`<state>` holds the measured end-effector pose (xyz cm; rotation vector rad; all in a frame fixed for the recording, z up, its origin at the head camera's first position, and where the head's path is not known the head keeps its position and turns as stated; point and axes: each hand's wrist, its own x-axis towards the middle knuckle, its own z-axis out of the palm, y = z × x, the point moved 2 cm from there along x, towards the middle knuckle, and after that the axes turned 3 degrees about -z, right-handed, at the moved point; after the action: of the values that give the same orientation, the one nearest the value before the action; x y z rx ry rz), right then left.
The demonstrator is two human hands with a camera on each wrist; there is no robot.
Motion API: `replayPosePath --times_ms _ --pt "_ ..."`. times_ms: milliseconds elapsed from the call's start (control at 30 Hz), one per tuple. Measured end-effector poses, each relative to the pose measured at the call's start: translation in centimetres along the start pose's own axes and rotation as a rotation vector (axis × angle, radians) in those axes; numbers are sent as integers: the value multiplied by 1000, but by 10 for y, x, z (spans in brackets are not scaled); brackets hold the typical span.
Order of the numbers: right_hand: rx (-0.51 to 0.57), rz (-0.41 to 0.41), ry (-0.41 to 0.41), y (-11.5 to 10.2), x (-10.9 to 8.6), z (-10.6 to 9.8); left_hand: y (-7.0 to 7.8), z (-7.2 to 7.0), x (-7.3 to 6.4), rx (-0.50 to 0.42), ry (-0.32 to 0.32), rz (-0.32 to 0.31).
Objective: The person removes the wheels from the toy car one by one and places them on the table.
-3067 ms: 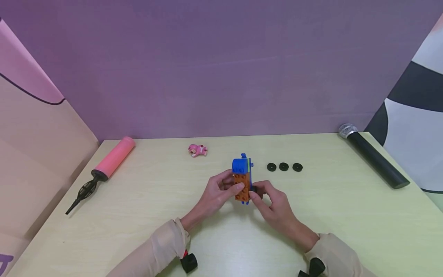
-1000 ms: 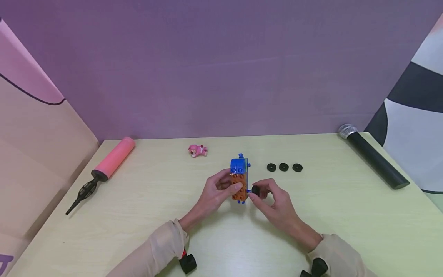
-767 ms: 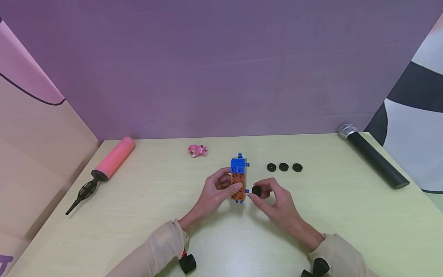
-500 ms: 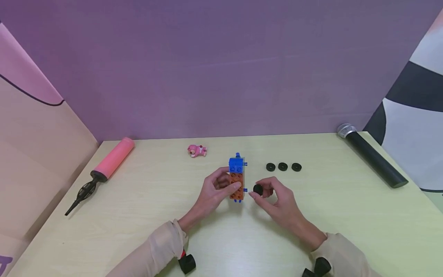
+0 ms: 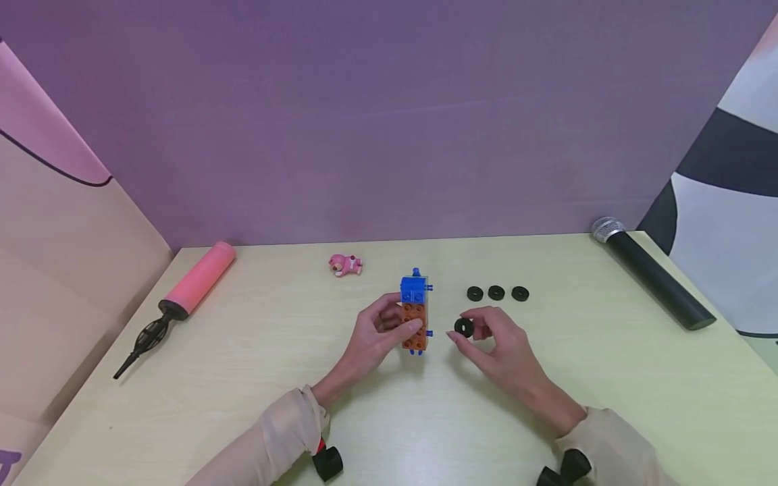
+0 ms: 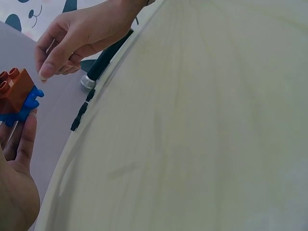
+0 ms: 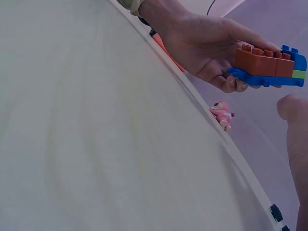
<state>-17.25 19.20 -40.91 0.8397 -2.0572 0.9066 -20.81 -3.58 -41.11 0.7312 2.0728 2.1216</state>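
My left hand (image 5: 378, 332) grips a toy block build (image 5: 415, 316) above the middle of the table: orange studded bricks with a blue brick at the far end on a blue base with small axle pegs. The right wrist view shows the block build (image 7: 267, 65) side-on in the left hand (image 7: 211, 45). My right hand (image 5: 494, 341) pinches a small black wheel (image 5: 464, 328) between thumb and fingertips, a short gap to the right of the build. In the left wrist view the right hand (image 6: 77, 36) hovers near the block build (image 6: 17, 96).
Three black wheels (image 5: 496, 293) lie in a row right of the build. A pink figure (image 5: 345, 264) sits behind it. A pink hand pump (image 5: 182, 297) lies far left, a black microphone (image 5: 650, 278) far right. The pale table (image 5: 243, 405) ends at a purple backdrop.
The right hand has drawn the black wheel off the build's side and moved it right. The left hand shifted the build slightly left.
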Motion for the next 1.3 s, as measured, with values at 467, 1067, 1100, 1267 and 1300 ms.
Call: replayPosePath --times_ms 467,1067,1100,1267,1300 --pt "-130 24 -12 16 -2 -16 -4 -2 2 -12 8 -9" --pt "-171 91 18 40 -6 -42 -2 -2 2 -17 11 -3" --pt "-175 92 20 42 -6 -43 -3 -2 2 -17 10 -2" --pt "-195 90 29 50 -8 -48 -3 -3 2 -22 5 0" --pt "-198 91 26 52 -8 -50 -3 -3 2 -24 4 1"
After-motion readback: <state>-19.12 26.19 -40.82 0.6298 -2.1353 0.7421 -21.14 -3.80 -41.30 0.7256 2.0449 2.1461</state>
